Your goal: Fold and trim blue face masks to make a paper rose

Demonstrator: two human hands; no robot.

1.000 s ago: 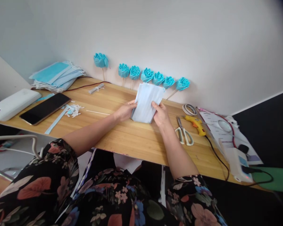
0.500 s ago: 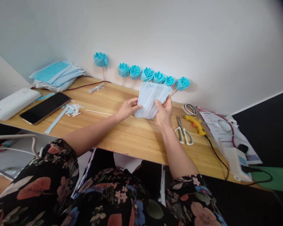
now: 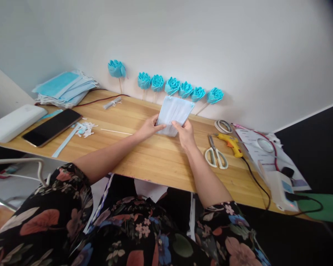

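Note:
A stack of pale blue-white mask fabric pieces (image 3: 174,113) is held up over the table between both hands, its edges fairly even. My left hand (image 3: 150,127) grips its left edge, thumb in front and fingers behind. On the lower right side my right hand (image 3: 185,132) pinches the stack, thumb across the front. Behind it, several blue fabric roses (image 3: 172,85) on thin sticks lean against the wall. A thin wooden stick (image 3: 115,131) lies on the table near my left forearm.
On the left are a pile of face masks (image 3: 63,88), a white power bank (image 3: 16,122), a phone (image 3: 52,127) and fabric scraps (image 3: 86,128). To the right lie scissors (image 3: 216,153), tape rolls (image 3: 223,126), a yellow glue gun (image 3: 230,144) and a corded power strip (image 3: 281,190).
The fabric stack has shifted a little left, and its fanned right edge is now more even. My right hand has moved left along with it.

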